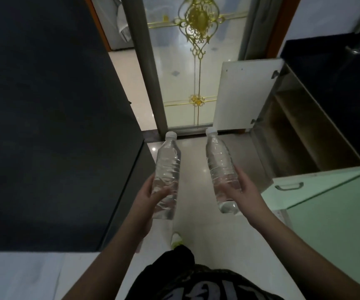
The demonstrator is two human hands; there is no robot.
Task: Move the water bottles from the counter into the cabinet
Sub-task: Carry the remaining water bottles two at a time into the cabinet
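Observation:
I hold two clear water bottles with white caps out in front of me, above the tiled floor. My left hand (147, 199) grips the lower half of the left bottle (167, 167). My right hand (245, 191) wraps around the lower half of the right bottle (220, 165), which leans slightly left at the cap. To the right stands the cabinet (304, 131) under a dark counter, its white door (239, 94) swung open toward the far side. Its wooden shelves look bare in the part I can see.
A dark counter (51, 126) fills the left side. A closed pale green cabinet door with a metal handle (289, 186) sits at the near right. A glass door with gold ornament (196, 61) stands ahead. My foot (176, 240) rests on the tiled floor.

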